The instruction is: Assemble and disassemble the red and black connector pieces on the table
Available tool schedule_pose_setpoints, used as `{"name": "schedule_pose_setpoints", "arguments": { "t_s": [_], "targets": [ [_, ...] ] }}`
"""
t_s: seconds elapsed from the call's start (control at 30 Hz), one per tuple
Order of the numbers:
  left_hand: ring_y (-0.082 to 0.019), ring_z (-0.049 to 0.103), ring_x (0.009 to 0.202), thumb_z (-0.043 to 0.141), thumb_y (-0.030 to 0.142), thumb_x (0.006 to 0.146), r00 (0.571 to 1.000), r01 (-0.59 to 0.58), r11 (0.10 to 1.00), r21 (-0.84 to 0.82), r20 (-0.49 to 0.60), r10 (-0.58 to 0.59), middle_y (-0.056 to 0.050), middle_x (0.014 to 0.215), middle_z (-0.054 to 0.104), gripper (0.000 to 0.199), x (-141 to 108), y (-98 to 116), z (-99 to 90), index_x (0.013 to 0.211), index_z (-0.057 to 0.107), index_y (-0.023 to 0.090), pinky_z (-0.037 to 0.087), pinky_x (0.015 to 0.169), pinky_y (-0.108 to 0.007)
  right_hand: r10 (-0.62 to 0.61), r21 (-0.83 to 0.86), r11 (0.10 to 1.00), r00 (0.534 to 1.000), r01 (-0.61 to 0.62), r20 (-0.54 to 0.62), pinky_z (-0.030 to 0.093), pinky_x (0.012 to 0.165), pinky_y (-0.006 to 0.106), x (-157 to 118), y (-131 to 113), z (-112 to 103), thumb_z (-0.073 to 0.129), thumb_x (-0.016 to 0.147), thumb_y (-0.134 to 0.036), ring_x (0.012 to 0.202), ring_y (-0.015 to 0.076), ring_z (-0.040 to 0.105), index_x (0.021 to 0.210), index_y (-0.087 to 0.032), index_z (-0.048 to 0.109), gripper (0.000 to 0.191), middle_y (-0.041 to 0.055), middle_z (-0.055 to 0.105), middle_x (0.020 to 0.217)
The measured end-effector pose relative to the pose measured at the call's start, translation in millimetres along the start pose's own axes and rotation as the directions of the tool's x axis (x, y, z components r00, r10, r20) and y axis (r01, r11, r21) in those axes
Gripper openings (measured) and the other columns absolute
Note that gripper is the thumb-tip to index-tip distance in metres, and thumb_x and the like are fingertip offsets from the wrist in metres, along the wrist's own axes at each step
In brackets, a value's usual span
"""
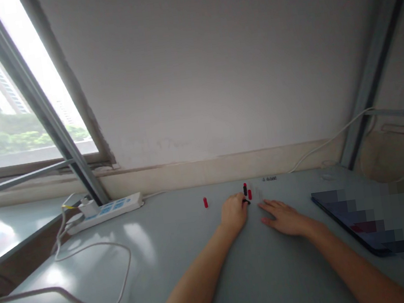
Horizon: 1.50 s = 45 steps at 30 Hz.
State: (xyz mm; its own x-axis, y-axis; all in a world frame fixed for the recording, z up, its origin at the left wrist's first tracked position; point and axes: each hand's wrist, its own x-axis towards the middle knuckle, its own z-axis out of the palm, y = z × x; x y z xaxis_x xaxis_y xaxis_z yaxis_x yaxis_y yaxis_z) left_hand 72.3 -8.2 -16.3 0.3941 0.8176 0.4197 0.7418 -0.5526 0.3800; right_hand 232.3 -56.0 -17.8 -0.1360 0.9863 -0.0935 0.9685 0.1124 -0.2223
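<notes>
My left hand [234, 213] is closed on a small black item [246, 201] near the back of the grey table. Just beyond its fingers stand a black piece with a red top [244, 189] and a small red piece [250, 194]. Another red piece [205, 202] stands upright by itself to the left. My right hand [282, 216] rests on the table with its fingers spread, holding nothing. Small clear pieces [258, 193], hard to make out, are beyond its fingertips. Several tiny dark items [269, 179] lie in a row near the wall.
On the left is a white power strip [111, 210] with a plugged-in adapter and a white cable [125, 286] looping over the table. A dark tablet-like device [360, 225], partly pixelated, lies at the right. Metal posts [373, 69] rise at both sides, before the wall.
</notes>
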Motion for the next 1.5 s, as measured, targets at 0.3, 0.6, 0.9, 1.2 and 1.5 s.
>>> {"name": "schedule_pose_setpoints", "arguments": {
  "t_s": [0.3, 0.6, 0.9, 1.2, 1.5],
  "targets": [
    [-0.012, 0.054, 0.062, 0.055, 0.013, 0.066, 0.972, 0.168, 0.903, -0.396, -0.088, -0.22, -0.003, 0.07, 0.063, 0.011, -29.7, -12.2, -23.2, 0.075, 0.061, 0.015, 0.042, 0.063, -0.024, 0.039, 0.001, 0.999, 0.994, -0.039, -0.105, 0.021, 0.1, 0.044, 3.8, 0.0, 9.6, 0.031, 0.081, -0.046, 0.124, 0.0254, 0.026, 0.129, -0.022, 0.034, 0.054, 0.0081, 0.031, 0.136],
    [-0.009, 0.05, 0.053, 0.059, 0.018, 0.064, 0.917, 0.257, 0.63, -0.733, -0.021, -0.398, -0.001, 0.059, 0.058, 0.008, -34.8, -12.6, -14.2, 0.07, 0.058, 0.013, 0.039, 0.051, -0.02, -0.071, 0.127, 0.985, 0.943, 0.118, -0.324, 0.037, 0.086, 0.036, -0.2, -2.4, 8.1, 0.041, 0.076, -0.03, 0.099, 0.0227, 0.049, 0.099, -0.017, 0.055, 0.03, 0.0115, 0.055, 0.107],
    [-0.008, 0.049, 0.049, 0.062, 0.017, 0.06, 0.88, 0.296, 0.45, -0.842, 0.058, -0.471, 0.003, 0.051, 0.055, 0.009, -33.9, -10.0, -22.4, 0.066, 0.057, 0.013, 0.037, 0.051, -0.02, 0.08, 0.475, 0.839, 0.803, 0.266, -0.591, 0.043, 0.062, 0.029, -7.5, -15.6, -7.6, 0.036, 0.077, -0.033, 0.066, 0.0161, 0.054, 0.078, -0.021, 0.044, 0.014, 0.0034, 0.056, 0.072],
    [-0.009, 0.051, 0.049, 0.065, 0.021, 0.059, 0.853, 0.333, 0.409, -0.849, 0.087, -0.515, 0.001, 0.054, 0.059, 0.012, -34.7, -11.3, -32.2, 0.067, 0.06, 0.014, 0.04, 0.051, -0.021, 0.011, 0.613, 0.709, 0.864, 0.348, -0.503, 0.044, 0.056, 0.027, -1.4, -21.3, 0.2, 0.039, 0.075, -0.037, 0.057, 0.0134, 0.052, 0.075, -0.021, 0.046, 0.017, 0.0005, 0.054, 0.063],
    [-0.007, 0.05, 0.047, 0.062, 0.015, 0.06, 0.872, 0.359, 0.352, -0.865, 0.177, -0.456, 0.0, 0.056, 0.062, 0.007, -36.4, -6.1, -28.8, 0.066, 0.059, 0.013, 0.039, 0.05, -0.019, 0.078, 0.765, 0.566, 0.904, 0.308, -0.421, 0.043, 0.053, 0.027, 0.8, -20.2, -3.8, 0.048, 0.068, -0.046, 0.053, 0.0128, 0.052, 0.072, -0.02, 0.047, 0.026, 0.0002, 0.055, 0.061]
  ]
}}
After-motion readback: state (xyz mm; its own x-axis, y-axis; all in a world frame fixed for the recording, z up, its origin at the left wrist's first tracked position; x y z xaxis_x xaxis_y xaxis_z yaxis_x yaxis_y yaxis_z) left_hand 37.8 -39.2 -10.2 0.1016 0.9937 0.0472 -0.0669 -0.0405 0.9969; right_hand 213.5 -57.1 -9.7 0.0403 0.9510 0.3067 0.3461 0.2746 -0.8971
